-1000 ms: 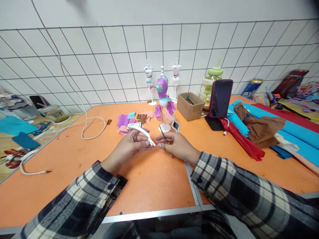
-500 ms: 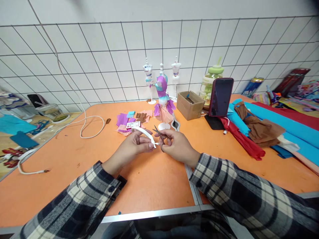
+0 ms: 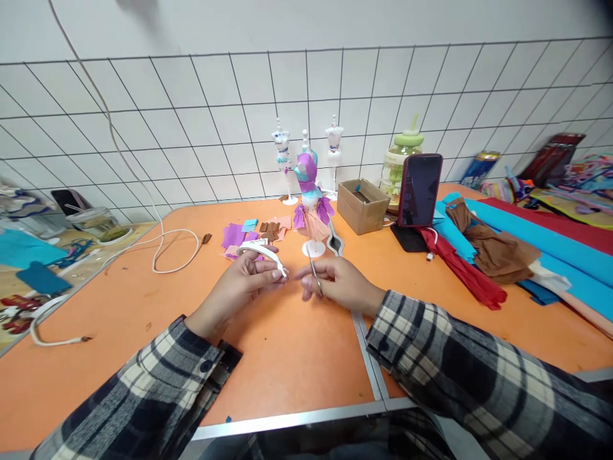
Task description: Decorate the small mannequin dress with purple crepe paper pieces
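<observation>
My left hand (image 3: pixel 232 287) grips a roll of white tape (image 3: pixel 263 252), with the tape's end by the thumb and fingertips. A small pair of scissors (image 3: pixel 315 273) is in my right hand (image 3: pixel 347 284), blades pointing away from me and fingers round the handles. The two hands are apart, a short gap between tape end and scissors. Just beyond them stands a small dress form (image 3: pixel 307 172) wrapped in purple and blue, with a peach skirt (image 3: pixel 311 222). Purple, brown and peach paper or cloth scraps (image 3: pixel 233 235) lie past my left hand.
Two white dress forms (image 3: pixel 281 147) stand behind, near the tiled wall. A cardboard box (image 3: pixel 361 211), a propped phone (image 3: pixel 420 191) and a green-lidded bottle (image 3: pixel 397 160) are to the right, then coloured sheets (image 3: pixel 502 246). On the left lies a white cable (image 3: pixel 163 246).
My hands have moved apart, the left going left with the tape roll. The scissors have left the tape end and now point more directly away from me. The view has shifted slightly.
</observation>
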`<state>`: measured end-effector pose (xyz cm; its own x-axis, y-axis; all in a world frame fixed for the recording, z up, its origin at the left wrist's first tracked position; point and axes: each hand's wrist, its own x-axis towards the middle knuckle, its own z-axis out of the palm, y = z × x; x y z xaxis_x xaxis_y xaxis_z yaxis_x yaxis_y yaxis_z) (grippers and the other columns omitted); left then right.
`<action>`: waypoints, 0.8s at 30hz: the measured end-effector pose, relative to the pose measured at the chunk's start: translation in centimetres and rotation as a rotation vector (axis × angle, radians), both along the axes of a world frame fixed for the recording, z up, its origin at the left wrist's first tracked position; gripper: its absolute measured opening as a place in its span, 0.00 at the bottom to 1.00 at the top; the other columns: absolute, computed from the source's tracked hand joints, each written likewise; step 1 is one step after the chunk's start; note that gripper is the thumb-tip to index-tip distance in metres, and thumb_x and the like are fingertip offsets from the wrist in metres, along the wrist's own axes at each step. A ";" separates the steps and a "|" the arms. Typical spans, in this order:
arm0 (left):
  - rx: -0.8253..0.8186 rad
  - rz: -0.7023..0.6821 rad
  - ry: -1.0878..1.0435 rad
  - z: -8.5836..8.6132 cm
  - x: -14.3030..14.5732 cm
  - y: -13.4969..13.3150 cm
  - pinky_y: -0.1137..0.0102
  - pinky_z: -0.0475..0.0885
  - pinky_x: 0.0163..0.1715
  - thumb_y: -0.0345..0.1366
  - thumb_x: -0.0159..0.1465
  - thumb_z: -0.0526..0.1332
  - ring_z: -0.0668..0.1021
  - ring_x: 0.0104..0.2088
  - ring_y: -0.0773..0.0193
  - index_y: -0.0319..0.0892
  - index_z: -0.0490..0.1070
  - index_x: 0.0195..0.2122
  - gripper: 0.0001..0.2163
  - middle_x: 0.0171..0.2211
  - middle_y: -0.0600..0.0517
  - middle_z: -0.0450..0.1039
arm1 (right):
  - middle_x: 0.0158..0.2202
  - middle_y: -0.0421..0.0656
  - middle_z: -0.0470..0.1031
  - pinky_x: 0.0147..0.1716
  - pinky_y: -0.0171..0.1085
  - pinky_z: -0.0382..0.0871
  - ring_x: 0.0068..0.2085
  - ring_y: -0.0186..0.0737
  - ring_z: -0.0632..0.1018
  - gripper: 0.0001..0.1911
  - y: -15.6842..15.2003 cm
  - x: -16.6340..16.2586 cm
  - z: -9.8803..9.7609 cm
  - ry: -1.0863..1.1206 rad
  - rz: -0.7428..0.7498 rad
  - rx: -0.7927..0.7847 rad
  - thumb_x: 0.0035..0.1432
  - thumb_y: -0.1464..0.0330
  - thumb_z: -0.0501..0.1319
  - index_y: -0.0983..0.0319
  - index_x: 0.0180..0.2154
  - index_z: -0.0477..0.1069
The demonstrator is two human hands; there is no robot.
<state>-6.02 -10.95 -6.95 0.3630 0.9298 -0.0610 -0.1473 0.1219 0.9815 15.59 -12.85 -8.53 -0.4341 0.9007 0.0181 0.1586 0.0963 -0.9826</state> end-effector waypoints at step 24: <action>0.032 -0.015 0.043 0.2 0.5 -0.8 0.65 0.77 0.41 0.29 0.53 0.73 0.80 0.35 0.64 0.43 0.65 0.52 0.27 0.34 0.55 0.75 | 0.23 0.40 0.76 0.27 0.32 0.60 0.26 0.33 0.74 0.16 -0.5 0.0 -0.4 -0.377 0.243 0.064 0.58 0.56 0.64 0.63 0.35 0.78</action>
<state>-5.51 -11.74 -6.70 0.3741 0.9262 -0.0473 -0.1030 0.0922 0.9904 15.57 -13.36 -8.90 -0.6198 0.7739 -0.1297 0.4694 0.2332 -0.8516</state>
